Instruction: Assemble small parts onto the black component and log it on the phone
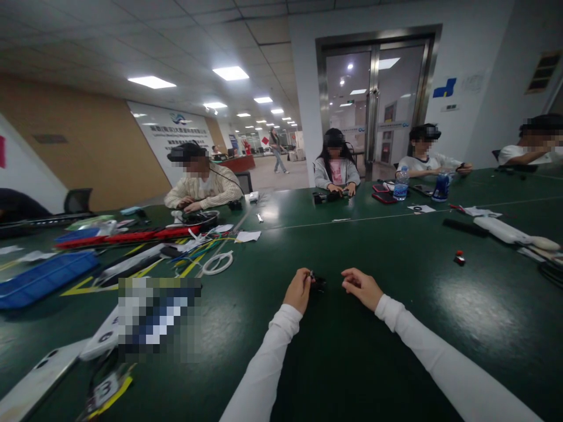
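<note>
My left hand (299, 289) is closed around the near side of a small black object (318, 285) at the middle of the green table. Its kind is too small and dark to make out. A bit of something light or metallic shows by the fingertips at its top. My right hand (363, 287) hovers a short way to the right, apart from the object. Its fingers are loosely bent, with a gap between thumb and fingers, and I see nothing in them.
A small red and black piece (460, 258) lies right of my hands. To the left are a white cable coil (217, 263), loose wires, a blue tray (48, 276) and white arm-like parts (48, 369). Several people sit across the table; bottles (401, 184) stand at the far side.
</note>
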{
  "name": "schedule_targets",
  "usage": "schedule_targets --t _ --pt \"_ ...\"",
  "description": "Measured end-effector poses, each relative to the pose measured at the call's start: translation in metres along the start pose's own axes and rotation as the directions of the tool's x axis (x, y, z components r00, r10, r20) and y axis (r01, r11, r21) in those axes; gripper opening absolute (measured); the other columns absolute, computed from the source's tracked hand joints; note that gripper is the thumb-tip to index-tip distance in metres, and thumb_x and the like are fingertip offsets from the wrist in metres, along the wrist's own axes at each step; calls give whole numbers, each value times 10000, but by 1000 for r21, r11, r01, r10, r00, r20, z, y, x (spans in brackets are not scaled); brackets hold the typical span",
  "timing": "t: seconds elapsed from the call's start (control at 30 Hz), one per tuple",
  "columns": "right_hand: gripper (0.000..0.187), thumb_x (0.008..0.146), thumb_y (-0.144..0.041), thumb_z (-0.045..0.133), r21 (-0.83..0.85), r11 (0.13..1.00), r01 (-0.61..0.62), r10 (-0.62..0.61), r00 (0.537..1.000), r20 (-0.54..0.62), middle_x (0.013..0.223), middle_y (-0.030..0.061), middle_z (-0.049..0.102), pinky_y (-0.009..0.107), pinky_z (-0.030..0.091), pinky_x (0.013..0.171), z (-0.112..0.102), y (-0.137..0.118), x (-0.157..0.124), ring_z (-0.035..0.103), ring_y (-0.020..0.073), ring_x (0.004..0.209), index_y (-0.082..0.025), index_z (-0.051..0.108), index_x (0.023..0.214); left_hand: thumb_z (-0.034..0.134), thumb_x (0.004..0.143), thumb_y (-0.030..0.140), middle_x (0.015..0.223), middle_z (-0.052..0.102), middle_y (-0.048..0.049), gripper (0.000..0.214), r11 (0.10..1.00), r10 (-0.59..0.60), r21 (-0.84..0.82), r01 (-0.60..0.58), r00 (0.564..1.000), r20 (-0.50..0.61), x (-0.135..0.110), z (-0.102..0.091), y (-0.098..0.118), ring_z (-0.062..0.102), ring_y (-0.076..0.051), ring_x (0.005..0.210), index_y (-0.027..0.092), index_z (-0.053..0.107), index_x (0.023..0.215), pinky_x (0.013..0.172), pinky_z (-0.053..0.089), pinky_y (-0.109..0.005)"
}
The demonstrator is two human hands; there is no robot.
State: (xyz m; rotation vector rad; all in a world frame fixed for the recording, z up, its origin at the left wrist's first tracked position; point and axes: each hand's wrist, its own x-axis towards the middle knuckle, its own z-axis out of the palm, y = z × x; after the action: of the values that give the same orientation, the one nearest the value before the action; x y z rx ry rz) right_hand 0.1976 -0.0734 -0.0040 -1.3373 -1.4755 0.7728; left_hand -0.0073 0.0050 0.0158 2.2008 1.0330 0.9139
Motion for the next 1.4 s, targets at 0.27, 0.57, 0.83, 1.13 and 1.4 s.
schedule_targets --t 0.27,0.57,0.83,1.13,1.4 --pt "300 712 -340 535 67 995 -80 84 994 -72 793 19 593 291 483 603 -30 23 -9 591 148 662 -199 507 976 298 777 307 841 583 -46 271 915 -110 349 202 957 -267 -35 -110 -79 563 -167 823 176 430 974 775 415 -313" --pt "453 640 -426 592 135 970 -200 214 972 -97 844 74 624 302 486 558 -71 49 -29 604 191 678 -177 518 1012 302 752 374 833 603 -55 319 772 -258 419 478 838 -480 -113 -220 -137 580 -192 800 182 406 984 736 435 -328" --pt "430 658 -453 565 16 973 -231 232 972 -29 876 67 625 305 490 606 -71 51 -25 605 197 729 -196 540 1002 332 743 376 946 584 -88 317 784 -216 447 431 864 -454 -116 -206 -116 540 -211 926 180 416 978 809 406 -349" --pt "399 660 -443 566 -53 975 -217 218 976 0 903 60 626 330 495 676 -73 57 -24 599 206 787 -204 564 979 338 742 385 942 567 -91 341 758 -126 503 416 849 -513 -119 -206 -111 530 -202 884 159 473 959 799 405 -329" --pt "377 629 -433 593 -92 974 -206 203 978 -44 854 50 650 343 488 696 -70 52 -23 601 217 792 -205 600 928 370 721 407 844 592 -79 332 688 -105 513 513 771 -629 -123 -206 -106 525 -217 828 162 535 872 772 397 -344"
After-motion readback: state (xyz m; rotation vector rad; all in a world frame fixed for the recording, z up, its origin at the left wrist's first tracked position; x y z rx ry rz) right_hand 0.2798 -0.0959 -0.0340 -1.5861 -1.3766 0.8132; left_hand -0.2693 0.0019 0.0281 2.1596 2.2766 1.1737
